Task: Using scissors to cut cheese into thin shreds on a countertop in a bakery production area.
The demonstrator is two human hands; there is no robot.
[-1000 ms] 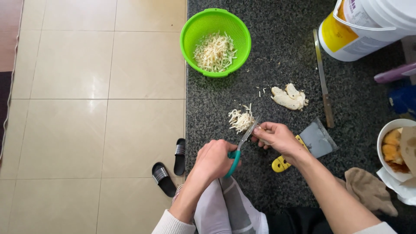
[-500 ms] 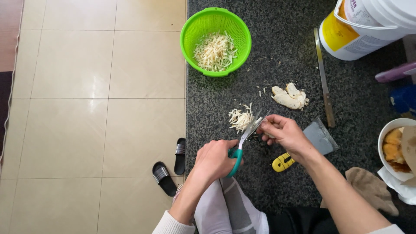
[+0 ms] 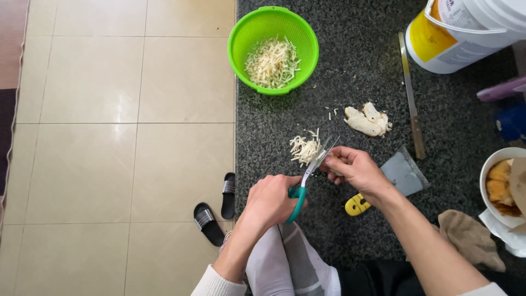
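On dark stone, the left hand (image 3: 271, 200) grips teal-handled scissors (image 3: 308, 175); the right hand (image 3: 353, 167) pinches something too small to tell. Pale shreds (image 3: 304, 148) lie heaped beside. A green basket (image 3: 241, 38) holds more shreds.

Bucket (image 3: 471, 33) cut by top and right edges. Bowl (image 3: 493, 164) cut by right edge. Scissor handles (image 3: 297, 198) mostly hidden in left hand (image 3: 271, 200). Piece pinched in right hand (image 3: 353, 167) hidden. Purple thing (image 3: 501, 90), far right, unclear.

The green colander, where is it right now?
In the head view, the green colander sits at the top centre on the dark speckled slab's left edge, beside the tiled floor, up from the shred pile and scissors.
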